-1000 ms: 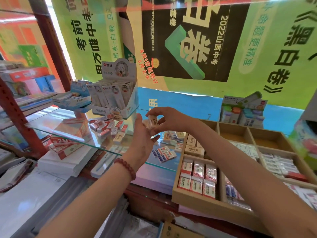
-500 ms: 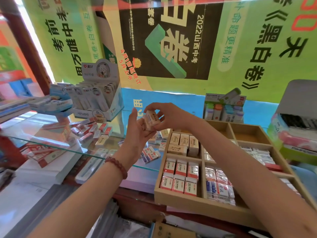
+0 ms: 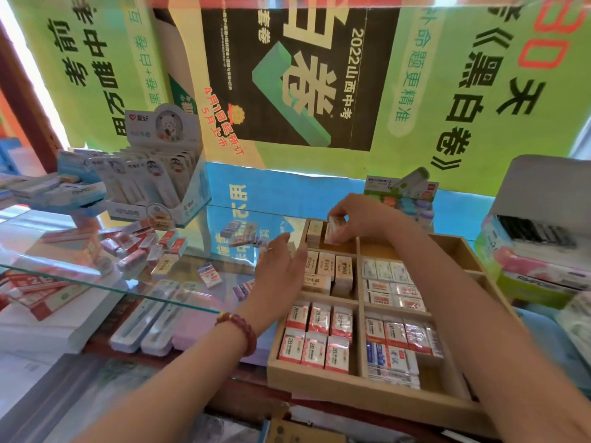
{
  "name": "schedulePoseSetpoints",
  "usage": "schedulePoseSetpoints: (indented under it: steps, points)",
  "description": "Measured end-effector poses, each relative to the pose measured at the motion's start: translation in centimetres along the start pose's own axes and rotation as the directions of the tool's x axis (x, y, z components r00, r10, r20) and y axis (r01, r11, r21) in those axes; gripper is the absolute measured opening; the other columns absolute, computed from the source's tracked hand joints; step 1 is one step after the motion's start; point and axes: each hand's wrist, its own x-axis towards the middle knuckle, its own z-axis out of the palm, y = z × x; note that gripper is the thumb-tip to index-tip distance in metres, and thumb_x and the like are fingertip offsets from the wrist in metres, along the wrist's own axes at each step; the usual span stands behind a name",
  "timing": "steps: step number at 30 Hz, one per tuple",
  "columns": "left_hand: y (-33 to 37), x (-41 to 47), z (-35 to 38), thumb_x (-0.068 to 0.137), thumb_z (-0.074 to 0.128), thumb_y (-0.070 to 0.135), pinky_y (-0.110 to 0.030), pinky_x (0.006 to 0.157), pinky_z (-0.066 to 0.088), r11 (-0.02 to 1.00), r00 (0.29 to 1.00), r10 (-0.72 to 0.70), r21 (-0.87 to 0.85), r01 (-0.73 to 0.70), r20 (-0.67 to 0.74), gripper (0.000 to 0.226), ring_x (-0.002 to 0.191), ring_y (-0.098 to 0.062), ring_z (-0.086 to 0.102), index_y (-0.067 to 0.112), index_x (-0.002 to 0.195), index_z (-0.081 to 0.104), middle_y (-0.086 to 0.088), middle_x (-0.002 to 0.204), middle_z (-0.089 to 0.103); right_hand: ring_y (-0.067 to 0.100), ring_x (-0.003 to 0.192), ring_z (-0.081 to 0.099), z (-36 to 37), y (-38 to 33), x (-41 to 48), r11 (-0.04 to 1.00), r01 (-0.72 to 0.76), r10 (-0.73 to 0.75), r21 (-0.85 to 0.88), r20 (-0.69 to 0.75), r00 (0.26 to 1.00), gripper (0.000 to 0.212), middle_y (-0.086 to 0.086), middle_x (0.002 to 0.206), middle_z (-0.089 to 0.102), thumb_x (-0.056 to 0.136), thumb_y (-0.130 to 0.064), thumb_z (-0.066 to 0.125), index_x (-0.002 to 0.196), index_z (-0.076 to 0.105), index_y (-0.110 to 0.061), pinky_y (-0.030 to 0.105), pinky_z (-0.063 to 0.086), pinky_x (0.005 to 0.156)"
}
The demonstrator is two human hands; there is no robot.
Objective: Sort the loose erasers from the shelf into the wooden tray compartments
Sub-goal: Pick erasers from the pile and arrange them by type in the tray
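The right hand (image 3: 358, 215) pinches an eraser (image 3: 334, 232) in the far-left compartment of the wooden tray (image 3: 351, 391). The left hand (image 3: 281, 270), fingers straight, hovers at its left wall.

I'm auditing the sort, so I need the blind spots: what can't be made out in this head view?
All in the head view:
1. Eraser pinched by the right hand: label unreadable, fingers cover it, blurred.
2. Wooden tray, right compartments: partly hidden by the right forearm.
3. Loose erasers on the glass shelf: count unclear, reflections and blur.
4. Left hand: palm faces away, so anything under it is hidden.
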Motion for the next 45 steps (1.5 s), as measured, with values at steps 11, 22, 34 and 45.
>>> schedulePoseSetpoints:
  steps: [11,22,34,45]
  points:
    - [0.1,-0.5,-0.1,0.1,0.03,0.039,-0.04,0.109,0.024,0.978,0.999,-0.014,0.208,0.005,0.041,0.048,0.127,-0.027,0.04,0.009,0.137,0.032,-0.012,0.133,0.049,0.021,0.112,0.053,2.6,-0.1,1.1,0.99,-0.061,0.067,-0.128,0.038,0.997,0.054,0.005,0.128,0.055,0.083,-0.028,0.071,0.13,0.048,-0.015,0.027,0.041,0.081]
    - [0.2,-0.4,0.0,0.1,0.031,0.04,-0.04,0.11,0.022,0.979,0.999,-0.026,0.201,0.019,0.033,0.043,0.126,-0.024,0.04,0.014,0.133,0.039,-0.009,0.13,0.051,0.019,0.086,0.056,1.1,0.4,0.0,0.979,-0.131,0.133,-0.159,0.003,0.991,0.058,0.0,0.095,0.058,0.074,-0.042,0.078,0.113,0.041,-0.02,0.03,0.043,0.068]
    - [0.0,-0.4,0.1,0.099,0.032,0.039,-0.04,0.11,0.022,0.976,1.0,-0.016,0.216,0.012,0.018,0.04,0.123,-0.023,0.043,0.015,0.13,0.042,-0.007,0.126,0.054,0.026,0.091,0.062,4.3,-0.7,1.2,0.938,-0.173,0.131,-0.299,-0.156,0.979,0.046,0.008,0.104,0.063,0.089,-0.028,0.062,0.12,0.035,-0.008,0.033,0.041,0.069]
    - [-1.0,-0.5,-3.3,0.096,0.034,0.035,-0.036,0.097,0.035,0.912,0.956,0.266,0.354,-0.209,-0.121,0.035,0.104,-0.022,0.058,0.016,0.115,0.056,-0.003,0.108,0.065,0.019,0.093,0.058,-0.7,-2.4,0.3,0.982,-0.122,0.105,-0.146,-0.119,0.987,0.056,-0.001,0.105,0.057,0.085,-0.031,0.066,0.132,0.038,-0.018,0.032,0.049,0.078]
